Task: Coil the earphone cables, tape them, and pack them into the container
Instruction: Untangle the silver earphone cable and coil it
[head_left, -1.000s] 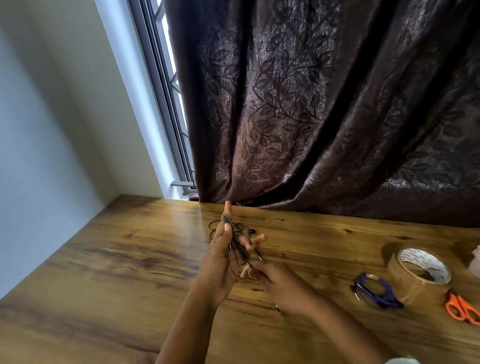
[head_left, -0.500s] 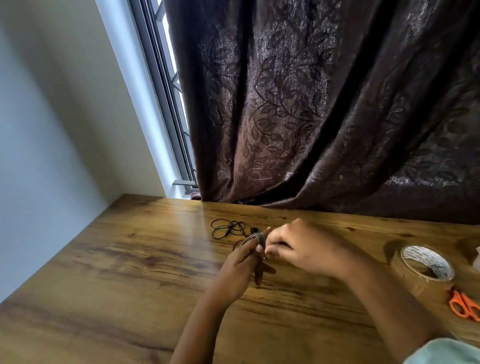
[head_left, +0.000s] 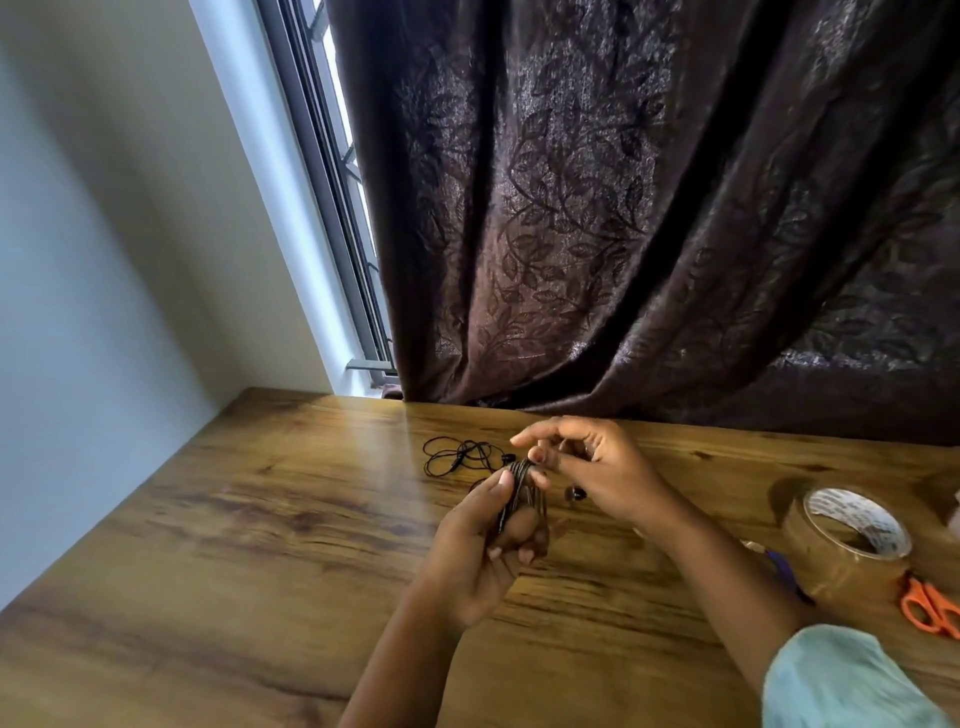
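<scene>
scissors (head_left: 930, 608): orange, on the bench (head_left: 234, 519), just right of the tape roll (head_left: 831, 564).
left grip (head_left: 478, 551): well left of the tape roll, fingers curled tight around the coiled cable (head_left: 514, 493).
right grip (head_left: 592, 467): between the left grip and the tape roll, pinching the top of the coiled cable.
loose cable (head_left: 457, 456): black, flat on the bench, farther back, well left of the tape roll.
curtain (head_left: 623, 208): dark, behind the tape roll.

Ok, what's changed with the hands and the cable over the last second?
The right hand rose from under the left hand to its fingertips, carrying the earphone cable round them for another turn. The left hand kept its grip but lowered its fingers. The loose black earphone, tape roll and scissors stayed put.
</scene>
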